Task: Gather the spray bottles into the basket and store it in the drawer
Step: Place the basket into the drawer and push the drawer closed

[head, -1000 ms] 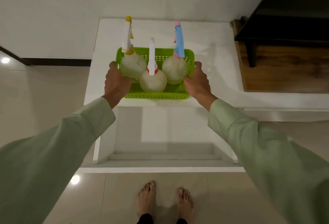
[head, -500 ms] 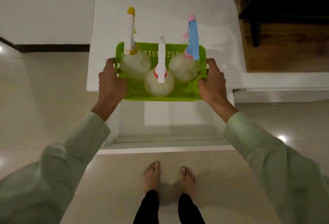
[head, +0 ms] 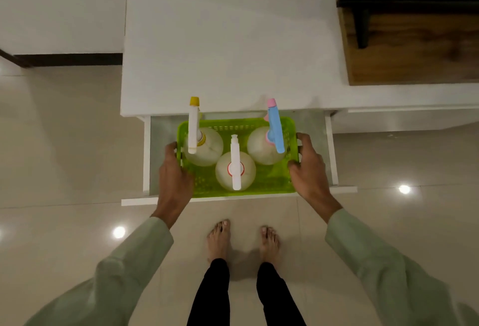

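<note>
A bright green basket (head: 269, 183) hangs over the open white drawer (head: 334, 154), inside its outline. Three round pale spray bottles stand upright in it: one with a yellow-tipped white head (head: 204, 149) at the left, one with a white head and red collar (head: 235, 170) at the front middle, one with a blue and pink head (head: 264, 145) at the right. My left hand (head: 173, 173) grips the basket's left end. My right hand (head: 309, 170) grips its right end. Whether the basket touches the drawer floor I cannot tell.
The white cabinet top (head: 228, 40) lies above the drawer. A dark wooden shelf unit (head: 414, 40) stands at the right. My bare feet (head: 243, 237) stand on the glossy tiled floor just before the drawer front (head: 134, 200).
Both hands have brought the basket off the cabinet top, towards me and down over the open drawer.
</note>
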